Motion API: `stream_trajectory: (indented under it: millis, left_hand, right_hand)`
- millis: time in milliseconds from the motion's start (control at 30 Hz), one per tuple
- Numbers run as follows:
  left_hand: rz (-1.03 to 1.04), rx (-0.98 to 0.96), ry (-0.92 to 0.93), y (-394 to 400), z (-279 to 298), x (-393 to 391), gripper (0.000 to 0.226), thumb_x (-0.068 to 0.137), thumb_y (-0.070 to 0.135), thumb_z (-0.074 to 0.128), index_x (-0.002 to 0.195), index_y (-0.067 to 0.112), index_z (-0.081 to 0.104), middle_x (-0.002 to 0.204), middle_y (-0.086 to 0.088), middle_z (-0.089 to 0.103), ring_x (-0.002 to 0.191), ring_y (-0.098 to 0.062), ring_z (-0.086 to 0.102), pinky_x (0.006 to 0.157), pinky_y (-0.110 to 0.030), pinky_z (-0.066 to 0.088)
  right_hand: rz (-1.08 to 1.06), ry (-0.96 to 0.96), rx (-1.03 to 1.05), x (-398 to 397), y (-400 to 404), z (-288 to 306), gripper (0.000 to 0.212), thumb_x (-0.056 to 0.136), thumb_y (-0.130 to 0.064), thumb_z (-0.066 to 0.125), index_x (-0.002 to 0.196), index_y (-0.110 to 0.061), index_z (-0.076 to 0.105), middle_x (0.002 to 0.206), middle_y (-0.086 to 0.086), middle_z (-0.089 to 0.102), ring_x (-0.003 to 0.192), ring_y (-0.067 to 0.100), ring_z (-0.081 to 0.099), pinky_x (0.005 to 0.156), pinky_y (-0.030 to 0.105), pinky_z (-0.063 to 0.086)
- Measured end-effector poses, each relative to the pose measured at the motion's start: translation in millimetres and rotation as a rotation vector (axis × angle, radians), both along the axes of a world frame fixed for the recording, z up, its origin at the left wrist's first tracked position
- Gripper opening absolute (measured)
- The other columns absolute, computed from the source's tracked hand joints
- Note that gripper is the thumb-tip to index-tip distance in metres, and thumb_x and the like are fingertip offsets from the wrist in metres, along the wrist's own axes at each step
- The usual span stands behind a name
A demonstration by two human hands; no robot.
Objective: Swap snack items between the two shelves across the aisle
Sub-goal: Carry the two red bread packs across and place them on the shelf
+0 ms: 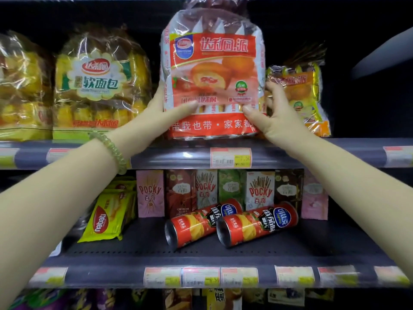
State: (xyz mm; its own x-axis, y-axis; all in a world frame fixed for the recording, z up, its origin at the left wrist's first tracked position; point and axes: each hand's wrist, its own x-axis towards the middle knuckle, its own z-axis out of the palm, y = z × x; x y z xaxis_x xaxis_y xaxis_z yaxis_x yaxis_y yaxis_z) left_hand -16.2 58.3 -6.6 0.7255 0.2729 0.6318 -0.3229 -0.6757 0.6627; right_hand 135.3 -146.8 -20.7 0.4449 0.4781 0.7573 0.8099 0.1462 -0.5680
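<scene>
Red pie bag (212,81) upright on shelf (169,157), left hand (165,110) and right hand (270,117) clasping it

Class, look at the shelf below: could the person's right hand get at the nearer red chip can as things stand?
Probably not yet: the right hand is holding the red bag together with the left hand. The can itself lies uncovered at the shelf front.

A large red and clear bag of pies (213,79) is held upright at the front edge of the upper shelf (169,156), its base just at the shelf, gripped from left and right.
</scene>
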Motion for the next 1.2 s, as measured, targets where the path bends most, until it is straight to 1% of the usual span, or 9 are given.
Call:
stream_trajectory:
  millis: [67,167,267,467,600,833,967,1067,1200]
  left_hand:
    - [-0.027,-0.01,0.006,2,0,1,0.084,0.078,0.048,0.071,0.147,0.033,0.025,0.125,0.014,0.061,0.103,0.001,0.068,0.094,-0.026,0.052]
    - [-0.021,-0.021,-0.078,3,-5,-1,0.09,0.086,0.036,0.069,0.152,0.032,0.008,0.136,0.008,0.052,0.11,-0.005,0.065,0.091,-0.026,0.054]
    - [0.001,-0.043,-0.166,6,-9,-1,0.091,0.09,0.029,0.067,0.151,0.033,0.0,0.142,0.005,0.043,0.113,-0.008,0.064,0.092,-0.031,0.056]
    - [0.041,-0.032,-0.167,9,-6,3,0.089,0.093,0.024,0.063,0.155,0.03,0.0,0.136,0.008,0.051,0.105,-0.001,0.066,0.087,-0.022,0.056]
    - [0.115,0.027,-0.158,9,-4,8,0.088,0.094,0.028,0.062,0.156,0.026,0.0,0.139,0.005,0.05,0.109,-0.002,0.061,0.092,-0.024,0.052]
    - [0.177,0.098,-0.125,6,2,0,0.081,0.087,0.032,0.071,0.151,0.025,0.022,0.134,0.008,0.057,0.111,-0.004,0.064,0.097,-0.034,0.054]
    - [0.218,0.089,-0.065,-2,-2,-12,0.099,0.081,0.042,0.074,0.155,0.029,0.009,0.141,0.009,0.054,0.119,-0.008,0.059,0.104,-0.04,0.048]
    - [0.203,0.022,-0.066,-13,-4,-19,0.109,0.087,0.03,0.071,0.153,0.03,-0.016,0.151,0.001,0.044,0.125,-0.014,0.055,0.106,-0.043,0.044]
    - [0.16,0.08,-0.077,-18,-9,-21,0.111,0.088,0.014,0.07,0.151,0.037,-0.019,0.153,0.006,0.038,0.123,-0.005,0.049,0.096,-0.028,0.044]
  right_hand:
    - [-0.006,0.031,-0.051,-2,0,8,0.077,0.087,-0.034,0.069,0.144,-0.021,0.019,0.133,0.008,0.058,0.11,0.018,0.064,0.094,0.039,0.054]
    - [-0.002,0.065,-0.14,-5,0,17,0.081,0.083,-0.04,0.07,0.14,-0.028,0.014,0.127,0.009,0.06,0.104,0.02,0.067,0.094,0.041,0.054]
    - [-0.007,0.064,-0.126,-10,6,12,0.08,0.086,-0.037,0.068,0.141,-0.024,0.011,0.129,0.007,0.057,0.1,0.01,0.065,0.077,0.021,0.056]
    - [-0.061,0.043,-0.104,-5,15,16,0.081,0.082,-0.036,0.074,0.141,-0.019,0.021,0.129,0.002,0.055,0.097,0.001,0.059,0.074,0.014,0.051]
    - [-0.116,0.015,-0.09,-4,19,17,0.079,0.082,-0.034,0.074,0.14,-0.016,0.023,0.121,-0.001,0.052,0.086,-0.004,0.054,0.058,0.001,0.046]
    - [-0.177,0.031,-0.198,-17,11,19,0.086,0.081,-0.038,0.075,0.143,-0.017,0.019,0.131,0.001,0.053,0.091,0.003,0.058,0.054,0.011,0.049]
    - [-0.222,-0.006,-0.292,-35,-3,18,0.092,0.081,-0.038,0.074,0.149,-0.017,0.015,0.131,-0.004,0.049,0.106,0.01,0.049,0.081,0.024,0.043]
    - [-0.158,0.014,-0.345,-41,-9,15,0.094,0.077,-0.026,0.08,0.149,-0.019,0.019,0.126,-0.004,0.051,0.107,0.01,0.052,0.094,0.028,0.045]
    - [-0.148,0.013,-0.307,-40,-8,12,0.09,0.075,-0.023,0.081,0.146,-0.023,0.027,0.131,-0.004,0.056,0.109,0.011,0.055,0.095,0.029,0.045]
